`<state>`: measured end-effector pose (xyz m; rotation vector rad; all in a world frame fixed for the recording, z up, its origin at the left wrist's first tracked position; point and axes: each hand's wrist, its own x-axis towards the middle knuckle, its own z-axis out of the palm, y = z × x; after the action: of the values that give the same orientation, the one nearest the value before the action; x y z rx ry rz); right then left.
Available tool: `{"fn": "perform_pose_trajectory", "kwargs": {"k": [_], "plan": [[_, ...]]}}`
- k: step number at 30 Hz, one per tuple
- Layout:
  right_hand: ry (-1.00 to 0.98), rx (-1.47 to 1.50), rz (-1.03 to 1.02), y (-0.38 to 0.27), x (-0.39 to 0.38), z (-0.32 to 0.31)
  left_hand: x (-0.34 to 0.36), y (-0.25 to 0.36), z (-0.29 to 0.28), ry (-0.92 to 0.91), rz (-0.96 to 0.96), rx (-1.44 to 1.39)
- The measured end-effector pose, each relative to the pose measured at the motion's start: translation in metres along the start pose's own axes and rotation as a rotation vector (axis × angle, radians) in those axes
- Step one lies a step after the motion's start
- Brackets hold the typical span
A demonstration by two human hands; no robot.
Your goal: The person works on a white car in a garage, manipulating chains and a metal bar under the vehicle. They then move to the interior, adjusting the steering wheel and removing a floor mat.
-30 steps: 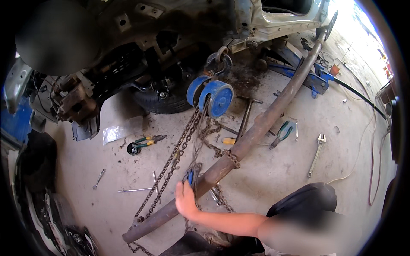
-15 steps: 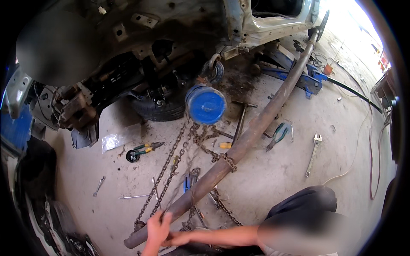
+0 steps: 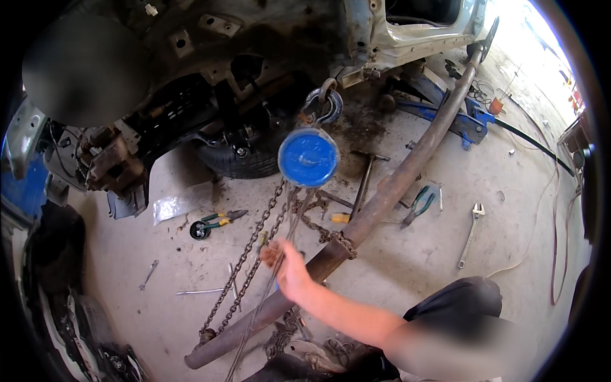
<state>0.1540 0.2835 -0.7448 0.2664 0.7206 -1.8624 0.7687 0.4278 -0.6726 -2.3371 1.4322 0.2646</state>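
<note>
My right hand [image 3: 284, 264] comes in from the lower right, its fingers curled round the thin hand chain [image 3: 256, 318] beneath a chain hoist with a blue round cover [image 3: 309, 158]; motion blurs fingers and chain. Out of sight is my left hand. From a hook and shackle [image 3: 326, 102] by the raised car body, the hoist hangs. Heavier load chains [image 3: 251, 251] slope down to the near end of a long rusty metal pipe [image 3: 388, 191], which lies slantwise across the floor. Another chain [image 3: 342, 243] wraps the pipe's middle.
Pliers [image 3: 221, 219] lie by a small black cup, another pair [image 3: 420, 207] beyond the pipe. An adjustable wrench [image 3: 471, 235], small spanner [image 3: 149, 275] and hammer [image 3: 366, 181] are on the floor. A blue floor jack [image 3: 468, 127] stands under the car. Heaped chain [image 3: 280, 337] lies near me.
My right hand has moved up from the pipe's near end toward the hoist. My left hand has left the view. The hoist's blue cover has turned to face me more.
</note>
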Motion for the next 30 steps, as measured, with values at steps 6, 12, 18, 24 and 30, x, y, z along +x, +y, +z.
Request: {"fn": "perform_pose_trajectory", "kwargs": {"k": [6,12,18,24,30], "plan": [[0.266,-0.248,-0.203,0.0,0.011,0.03,0.019,-0.023,0.009,-0.092,0.043,0.035],[0.089,-1.046,-0.483,0.155,-0.05,-0.017,0.025,0.228,-0.043,-0.242,0.578,-0.739],[-1.195,-1.088,-0.167,0.382,-0.088,-0.166,-0.061,0.496,-0.06,-0.953,0.974,-0.731],[-1.013,-1.116,0.151,0.224,-0.101,-0.071,-0.028,0.386,-0.067,-0.201,1.002,-0.738],[-0.576,-0.336,0.583,0.123,-0.042,-0.065,0.092,0.085,0.021,-0.087,0.262,-0.688]]}}
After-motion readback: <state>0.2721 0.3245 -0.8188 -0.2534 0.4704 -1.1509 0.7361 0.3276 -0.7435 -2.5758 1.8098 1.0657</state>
